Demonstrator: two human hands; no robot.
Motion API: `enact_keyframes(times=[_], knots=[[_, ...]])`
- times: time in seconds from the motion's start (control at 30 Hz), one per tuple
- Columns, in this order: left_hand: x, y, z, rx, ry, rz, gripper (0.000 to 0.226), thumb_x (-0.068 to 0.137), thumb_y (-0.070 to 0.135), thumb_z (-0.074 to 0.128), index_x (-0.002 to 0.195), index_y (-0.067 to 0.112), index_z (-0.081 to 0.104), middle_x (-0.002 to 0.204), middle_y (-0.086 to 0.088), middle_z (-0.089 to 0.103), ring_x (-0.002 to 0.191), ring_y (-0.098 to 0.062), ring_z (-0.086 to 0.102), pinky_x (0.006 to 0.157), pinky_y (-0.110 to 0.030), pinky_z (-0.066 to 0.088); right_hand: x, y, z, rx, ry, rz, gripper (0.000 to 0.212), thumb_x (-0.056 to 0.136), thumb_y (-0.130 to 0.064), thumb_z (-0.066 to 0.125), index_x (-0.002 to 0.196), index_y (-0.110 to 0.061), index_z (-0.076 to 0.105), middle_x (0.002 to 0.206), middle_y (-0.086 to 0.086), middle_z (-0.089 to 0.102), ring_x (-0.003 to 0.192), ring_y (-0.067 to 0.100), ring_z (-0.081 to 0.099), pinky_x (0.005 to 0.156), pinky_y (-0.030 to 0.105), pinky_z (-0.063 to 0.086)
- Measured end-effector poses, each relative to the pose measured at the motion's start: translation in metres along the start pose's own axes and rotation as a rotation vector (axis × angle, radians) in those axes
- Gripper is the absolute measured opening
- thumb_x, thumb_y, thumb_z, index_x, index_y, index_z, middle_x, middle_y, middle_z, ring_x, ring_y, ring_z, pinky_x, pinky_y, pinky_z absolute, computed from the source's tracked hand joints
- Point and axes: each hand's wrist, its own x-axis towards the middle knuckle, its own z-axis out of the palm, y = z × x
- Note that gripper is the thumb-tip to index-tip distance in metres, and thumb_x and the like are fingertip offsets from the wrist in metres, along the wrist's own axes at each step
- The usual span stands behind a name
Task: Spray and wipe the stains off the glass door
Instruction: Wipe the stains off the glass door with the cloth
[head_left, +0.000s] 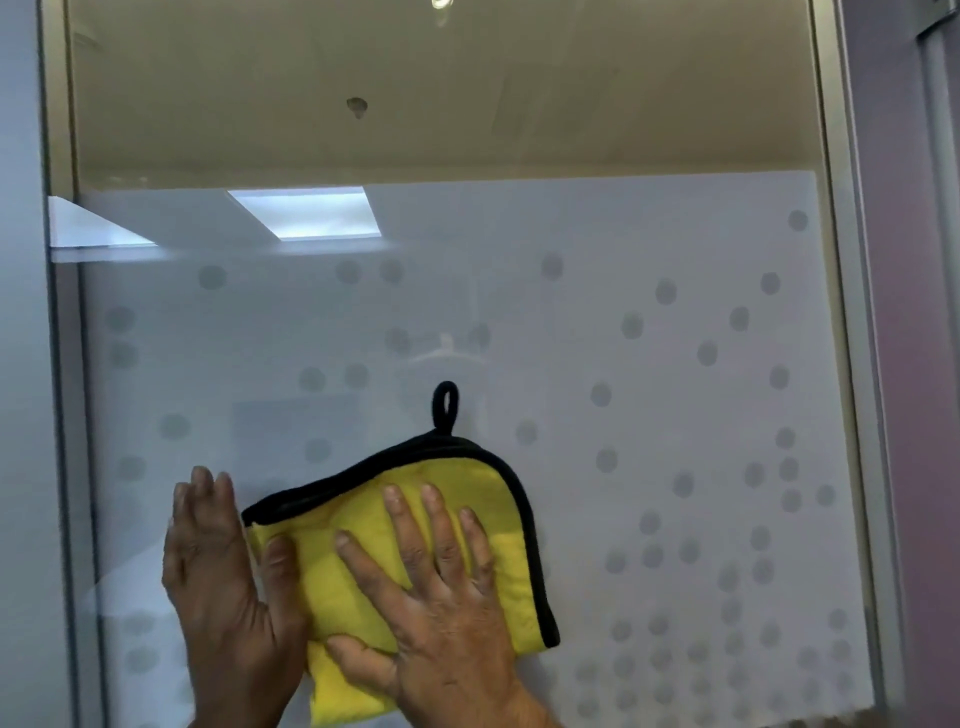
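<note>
A glass door (623, 364) fills the view, clear at the top and frosted with grey dots below. A folded yellow cloth (358, 519) with black trim and a black hanging loop lies flat against the frosted glass, low and left of centre. My right hand (431, 597) presses on the cloth with fingers spread. My left hand (223, 577) rests flat on the glass at the cloth's left edge, its thumb on the cloth. No spray bottle is in view.
A metal door frame (852, 364) runs down the right side, with a purple wall (914, 415) beyond it. Another frame edge (65, 364) stands at the left. Ceiling lights reflect in the upper left glass.
</note>
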Motion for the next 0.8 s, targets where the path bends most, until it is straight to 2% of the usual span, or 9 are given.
enact_keyframes(times=[0.1, 0.17, 0.23, 0.37, 0.53, 0.67, 0.8], knots=[[0.001, 0.017, -0.004, 0.078, -0.036, 0.032, 0.069, 0.110, 0.047, 0.027, 0.162, 0.002, 0.032, 0.174, -0.013, 0.019, 0.165, -0.024, 0.010, 0.133, -0.037, 0.004, -0.009, 0.009, -0.001, 0.022, 0.051, 0.069, 0.080, 0.088, -0.079, 0.051, 0.158, -0.043, 0.038, 0.173, 0.003, 0.026, 0.161, 0.031, 0.020, 0.128, 0.054, 0.015], [0.000, 0.021, -0.004, 0.125, -0.053, 0.048, 0.073, 0.111, 0.051, 0.022, 0.160, -0.002, 0.034, 0.172, -0.020, 0.021, 0.163, -0.033, 0.013, 0.133, -0.037, 0.003, -0.016, 0.014, -0.002, 0.033, 0.077, 0.119, 0.079, 0.088, -0.079, 0.052, 0.157, -0.044, 0.039, 0.172, 0.003, 0.028, 0.161, 0.032, 0.021, 0.129, 0.054, 0.014], [0.000, 0.020, -0.002, 0.182, -0.045, 0.068, 0.072, 0.111, 0.051, 0.021, 0.162, 0.000, 0.032, 0.173, -0.021, 0.020, 0.162, -0.038, 0.014, 0.133, -0.040, 0.003, -0.024, 0.020, -0.001, 0.029, 0.098, 0.191, 0.080, 0.086, -0.080, 0.053, 0.157, -0.045, 0.040, 0.172, 0.004, 0.028, 0.161, 0.032, 0.021, 0.129, 0.053, 0.013], [0.000, 0.018, 0.000, 0.231, -0.049, 0.065, 0.072, 0.110, 0.051, 0.024, 0.165, 0.006, 0.025, 0.176, -0.018, 0.014, 0.165, -0.034, 0.009, 0.133, -0.044, 0.004, -0.050, 0.044, 0.000, 0.000, 0.152, 0.379, 0.082, 0.085, -0.082, 0.052, 0.157, -0.047, 0.037, 0.169, 0.009, 0.032, 0.160, 0.034, 0.022, 0.127, 0.054, 0.017], [-0.003, 0.019, 0.002, 0.284, -0.031, 0.096, 0.070, 0.111, 0.049, 0.028, 0.166, 0.006, 0.024, 0.176, -0.019, 0.013, 0.164, -0.035, 0.010, 0.133, -0.046, 0.005, -0.076, 0.093, -0.009, -0.093, 0.181, 0.656, 0.083, 0.090, -0.084, 0.041, 0.158, -0.035, 0.039, 0.170, 0.021, 0.028, 0.158, 0.043, 0.024, 0.126, 0.060, 0.020], [-0.003, 0.021, 0.002, 0.280, -0.035, 0.087, 0.069, 0.111, 0.046, 0.031, 0.165, 0.004, 0.025, 0.175, -0.022, 0.015, 0.164, -0.037, 0.010, 0.133, -0.048, 0.006, -0.053, 0.133, -0.021, -0.105, 0.224, 0.858, 0.083, 0.093, -0.083, 0.036, 0.160, -0.033, 0.037, 0.171, 0.022, 0.019, 0.160, 0.042, 0.016, 0.124, 0.061, 0.019], [-0.003, 0.021, 0.001, 0.280, -0.028, 0.099, 0.068, 0.111, 0.044, 0.034, 0.165, 0.004, 0.024, 0.175, -0.022, 0.016, 0.164, -0.037, 0.011, 0.133, -0.048, 0.006, -0.010, 0.166, -0.035, -0.065, 0.279, 0.930, 0.083, 0.093, -0.084, 0.038, 0.159, -0.035, 0.036, 0.172, 0.019, 0.017, 0.159, 0.042, 0.014, 0.123, 0.063, 0.016]])
